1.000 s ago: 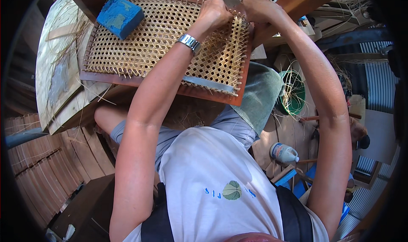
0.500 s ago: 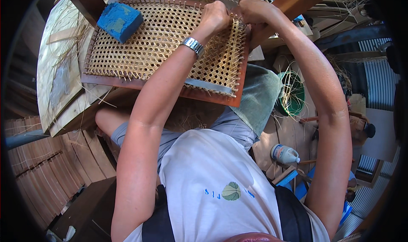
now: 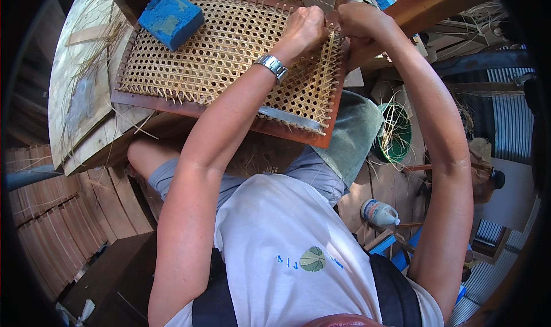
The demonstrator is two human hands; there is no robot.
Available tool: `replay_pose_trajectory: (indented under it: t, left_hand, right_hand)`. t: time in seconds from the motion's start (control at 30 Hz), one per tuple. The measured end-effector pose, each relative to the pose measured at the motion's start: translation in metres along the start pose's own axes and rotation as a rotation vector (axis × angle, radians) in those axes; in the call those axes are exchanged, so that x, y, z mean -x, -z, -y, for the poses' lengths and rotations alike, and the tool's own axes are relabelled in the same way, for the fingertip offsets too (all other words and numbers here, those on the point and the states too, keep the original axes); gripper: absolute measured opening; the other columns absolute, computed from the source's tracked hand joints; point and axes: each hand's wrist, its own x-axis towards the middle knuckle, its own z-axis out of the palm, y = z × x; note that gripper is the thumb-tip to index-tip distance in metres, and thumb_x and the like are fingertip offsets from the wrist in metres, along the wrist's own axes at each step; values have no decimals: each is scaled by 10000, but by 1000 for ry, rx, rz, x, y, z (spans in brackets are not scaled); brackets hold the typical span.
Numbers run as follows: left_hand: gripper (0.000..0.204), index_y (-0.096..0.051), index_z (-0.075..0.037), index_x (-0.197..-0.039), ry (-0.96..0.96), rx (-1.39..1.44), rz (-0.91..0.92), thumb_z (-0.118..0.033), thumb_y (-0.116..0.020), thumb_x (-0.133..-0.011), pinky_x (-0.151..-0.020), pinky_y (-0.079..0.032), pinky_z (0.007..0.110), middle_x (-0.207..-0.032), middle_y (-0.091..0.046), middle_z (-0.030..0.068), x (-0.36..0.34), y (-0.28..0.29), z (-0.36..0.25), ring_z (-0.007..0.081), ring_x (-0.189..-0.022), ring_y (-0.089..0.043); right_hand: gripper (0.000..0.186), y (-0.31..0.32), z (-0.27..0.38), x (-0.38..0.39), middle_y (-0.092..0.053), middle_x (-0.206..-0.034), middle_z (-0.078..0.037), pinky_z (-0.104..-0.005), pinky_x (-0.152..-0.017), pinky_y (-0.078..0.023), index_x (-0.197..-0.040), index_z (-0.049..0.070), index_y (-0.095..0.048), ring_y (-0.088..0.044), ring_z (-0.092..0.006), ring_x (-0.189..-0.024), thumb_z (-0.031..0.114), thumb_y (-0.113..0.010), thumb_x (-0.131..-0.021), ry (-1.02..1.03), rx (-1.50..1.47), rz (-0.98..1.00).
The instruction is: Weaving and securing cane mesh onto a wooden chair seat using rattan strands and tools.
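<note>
A woven cane panel (image 3: 229, 51) stretches over a reddish-brown wooden frame (image 3: 155, 105), with strands ending at holes along its edges. At the frame's far right corner, my left hand (image 3: 306, 28) is closed in a pinch over the weave. Right beside it, my right hand (image 3: 361, 21) is closed too, its fingers bent at the corner. Whatever sits between the fingers of either hand is hidden or too fine to make out. On the far left of the cane rests a blue block (image 3: 172, 21) with a worn, spongy-looking surface. A flat grey strip (image 3: 290, 118) lies along the near edge.
Wooden legs or bars (image 3: 427, 6) rise around the far side of the frame. A pale wooden board (image 3: 86, 91) with loose cane strands lies left. To the right are a green bucket (image 3: 405, 136) of cane strands, a white jug (image 3: 380, 213) and a plank floor (image 3: 350, 203).
The whole view has shifted a little, so panel, block and hands appear slightly farther right. Both hands stay closed at the same corner, with only slight finger movement.
</note>
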Motion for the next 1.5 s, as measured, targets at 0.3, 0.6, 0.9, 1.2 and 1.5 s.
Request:
replay_pose_trajectory:
  t: [0.3, 0.6, 0.9, 1.2, 1.5]
  left_hand:
    - [246, -734, 2, -887, 88, -29, 59, -227, -694, -809, -774, -549, 470, -851, -709, 233, 1, 10, -19, 386, -835, -705]
    - [206, -723, 26, -774, 220, -10, -6, -180, -720, -782, -742, -569, 420, -869, -699, 278, 10, 6, -26, 378, -856, -714]
    - [258, -725, 23, -791, 269, 77, 5, -232, -760, -802, -770, -570, 439, -876, -701, 278, 15, 7, -31, 357, -867, -716]
    - [361, -751, -29, -753, 211, 19, -93, -378, -732, -845, -660, -538, 403, -751, -718, 178, 19, -6, -15, 261, -704, -705]
    - [379, -791, -79, -907, 199, 142, 62, -445, -787, -808, -695, -551, 350, -738, -741, 115, 20, 3, -16, 223, -737, -725]
  right_hand:
    - [203, -7, -10, 4, -689, -812, -221, -459, -737, -543, -841, -41, -695, -690, -388, -838, 136, -693, -743, 43, 0, -137]
    - [222, -21, 0, 17, -695, -858, -259, -452, -761, -570, -873, -32, -705, -701, -398, -880, 180, -652, -834, -51, 204, -519]
    - [302, -33, 21, 60, -642, -789, -240, -491, -715, -487, -960, -22, -651, -649, -428, -814, 278, -643, -929, -182, -485, -863]
    - [199, -46, 28, 58, -661, -785, -282, -465, -683, -538, -921, -67, -672, -681, -432, -778, 119, -604, -903, -267, -442, -776]
    - [180, -14, 21, 7, -724, -839, -206, -362, -537, -588, -928, -101, -694, -724, -298, -636, 32, -693, -808, -524, -601, -191]
